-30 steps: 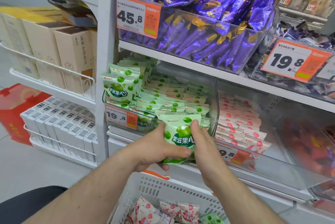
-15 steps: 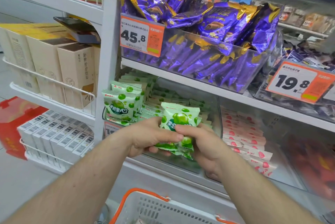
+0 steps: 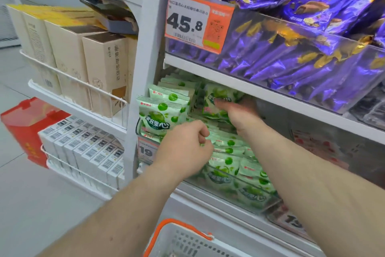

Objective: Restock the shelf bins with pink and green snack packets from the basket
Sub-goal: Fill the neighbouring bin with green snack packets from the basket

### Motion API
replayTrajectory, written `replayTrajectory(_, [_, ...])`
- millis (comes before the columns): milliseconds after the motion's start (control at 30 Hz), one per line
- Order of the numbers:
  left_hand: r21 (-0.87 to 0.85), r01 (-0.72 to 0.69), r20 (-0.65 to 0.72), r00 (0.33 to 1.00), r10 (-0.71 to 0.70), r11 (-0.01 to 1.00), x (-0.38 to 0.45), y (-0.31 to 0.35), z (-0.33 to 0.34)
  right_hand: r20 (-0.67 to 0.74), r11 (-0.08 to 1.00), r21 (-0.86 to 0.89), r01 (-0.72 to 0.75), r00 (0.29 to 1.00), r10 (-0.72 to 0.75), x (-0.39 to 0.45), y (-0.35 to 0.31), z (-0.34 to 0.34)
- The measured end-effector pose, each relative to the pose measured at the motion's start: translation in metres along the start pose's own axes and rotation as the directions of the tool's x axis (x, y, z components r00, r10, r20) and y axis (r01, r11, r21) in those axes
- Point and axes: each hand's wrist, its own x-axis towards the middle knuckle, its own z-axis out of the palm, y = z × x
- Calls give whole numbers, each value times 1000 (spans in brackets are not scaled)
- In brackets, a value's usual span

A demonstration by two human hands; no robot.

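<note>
Right hand (image 3: 235,111) now deep in bin, grip clutching green packet (image 3: 218,98); left hand (image 3: 183,150) clenched

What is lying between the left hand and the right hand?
Head view: flat green packets in the bin lie between the left hand and right hand.

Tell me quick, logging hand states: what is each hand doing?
Left hand: fingers curled, holding nothing visible.
Right hand: deep in the bin, on green packets; grip too blurred to tell.
</note>
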Motion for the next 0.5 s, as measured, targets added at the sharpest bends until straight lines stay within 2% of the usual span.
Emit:
replayTrajectory(100, [23, -14, 37, 999, 13, 1000, -1, 1, 7, -6, 989, -117, 89, 996, -91, 5, 6, 9])
replayTrajectory(233, [41, -34, 80, 996, 30, 999, -2, -1, 14, -2, 982, -155, 110, 994, -112, 13, 16, 10])
replayTrajectory(400, [51, -5, 48, 999, 3, 999, -2, 2, 14, 167, 946, -281, 161, 979, -117, 12, 18, 10])
replayTrajectory(500, [69, 5, 56, 998, -9, 998, -3, 5, 16, 245, 948, -279, 156, 966, -87, 9, 15, 10])
